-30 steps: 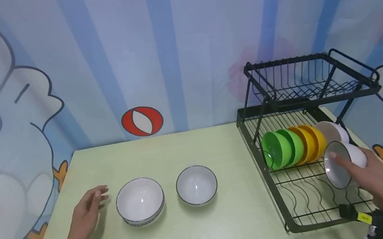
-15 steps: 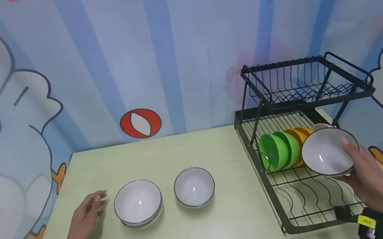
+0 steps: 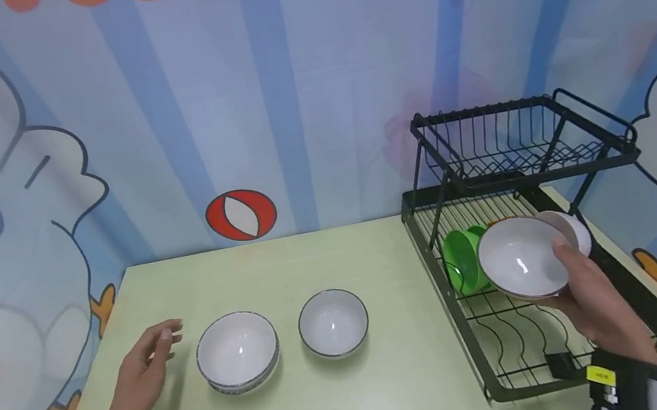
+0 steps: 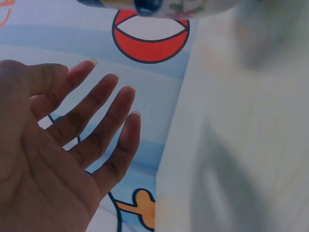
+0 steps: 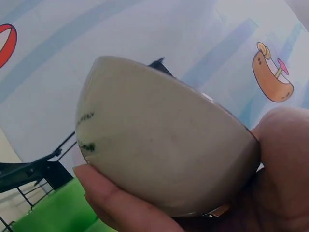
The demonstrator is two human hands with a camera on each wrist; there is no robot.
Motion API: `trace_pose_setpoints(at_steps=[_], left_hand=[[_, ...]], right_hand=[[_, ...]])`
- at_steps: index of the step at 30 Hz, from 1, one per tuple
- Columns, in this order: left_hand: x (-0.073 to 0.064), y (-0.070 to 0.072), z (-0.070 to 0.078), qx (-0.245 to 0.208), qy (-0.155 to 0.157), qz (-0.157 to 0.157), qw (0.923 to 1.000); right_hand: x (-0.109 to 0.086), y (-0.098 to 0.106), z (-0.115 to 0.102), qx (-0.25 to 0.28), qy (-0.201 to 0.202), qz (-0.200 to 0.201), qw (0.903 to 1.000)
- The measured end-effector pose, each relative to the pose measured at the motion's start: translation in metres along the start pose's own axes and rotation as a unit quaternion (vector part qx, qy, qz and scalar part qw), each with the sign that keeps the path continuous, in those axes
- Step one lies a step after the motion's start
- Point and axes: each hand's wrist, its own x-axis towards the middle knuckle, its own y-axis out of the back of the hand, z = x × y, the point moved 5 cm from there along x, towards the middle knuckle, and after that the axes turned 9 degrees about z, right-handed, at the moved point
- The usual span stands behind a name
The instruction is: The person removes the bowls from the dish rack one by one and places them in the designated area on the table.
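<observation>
Bowl point(image 3: 519, 259), white w/ a thin dark rim, is in the R hand, above the lower tier of the rack point(image 3: 537, 390), tilted so its inside faces the head cam. Biggest first: blue striped backdrop point(image 3: 338, 91) w/ cartoon prints fills the back. Pale table point(image 3: 393, 392) in front of it. Black 2-tier rack stands at the table's R side.

R hand point(image 3: 591, 301) pinches the bowl, thumb at the rim & fingers under the outside (R wrist view shows the fingertips pressed to its wall). L hand point(image 3: 144, 374) is at the table's L side, palm half turned in, fingers loosely bent & a bit apart; nearest thing is the stack point(image 3: 238, 349), just beside it.

Stack = white bowls, a 2nd rim peeking out below the top one. Lone bowl point(image 3: 334, 323), also white, is near the stack's R side, apart from it. In the rack's lower tier: green bowl point(image 3: 461, 263) on edge, partly hidden by the held one, plus a white bowl point(image 3: 572, 230) behind it. Smallest: yellow tag point(image 3: 601, 375) on the R wrist strap point(image 3: 620, 395).
</observation>
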Motion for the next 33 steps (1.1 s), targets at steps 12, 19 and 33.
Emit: trace_pose_setpoints(at_steps=[12,19,33], left_hand=[[-0.003,0.005,0.037,0.001,-0.031,-0.005,0.9995],[-0.005,-0.003,0.055,0.005,-0.061,-0.027,0.9978],[-0.01,-0.017,0.082,0.007,-0.116,-0.041,0.9924]], right_hand=[[-0.003,-0.035,-0.01,-0.045,-0.008,-0.028,0.9985],[-0.005,-0.063,-0.01,-0.095,-0.017,-0.047,0.9942],[-0.009,-0.111,-0.01,-0.082,-0.019,-0.08,0.9932]])
